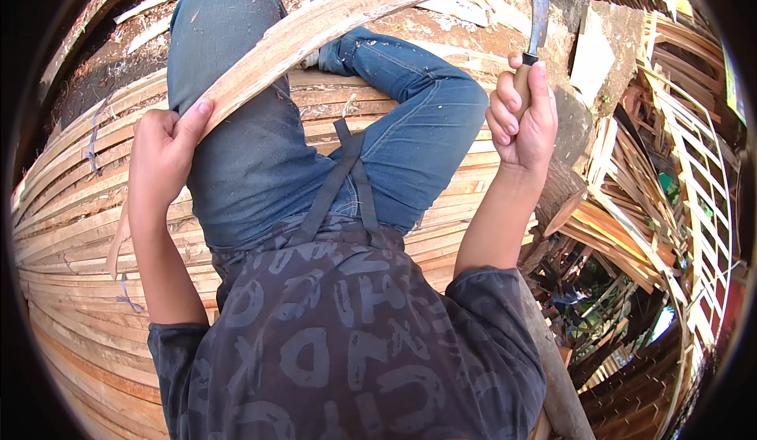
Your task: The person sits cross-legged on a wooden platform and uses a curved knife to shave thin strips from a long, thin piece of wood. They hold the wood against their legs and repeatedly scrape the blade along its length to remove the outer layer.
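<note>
My left hand (167, 144) is closed on the near end of a long, flat strip of wood (339, 18), the thumb lying along its top. From there the strip runs across my left thigh and reaches far to the right. In my right hand (520, 117) is a curved knife (538, 14), gripped by its wooden handle and pointing away from me. Its dark blade crosses the strip near the upper edge of the view; whether it touches the wood I cannot tell. A thin piece of wood (118, 243) shows beside my left forearm.
I sit on rows of stacked wooden strips (87, 314), some tied with cord. A cut log (564, 203) lies right of my arm, with bundled strips (615, 239) and a slatted frame (698, 164) farther right. Shavings and offcuts (453, 8) litter the ground ahead.
</note>
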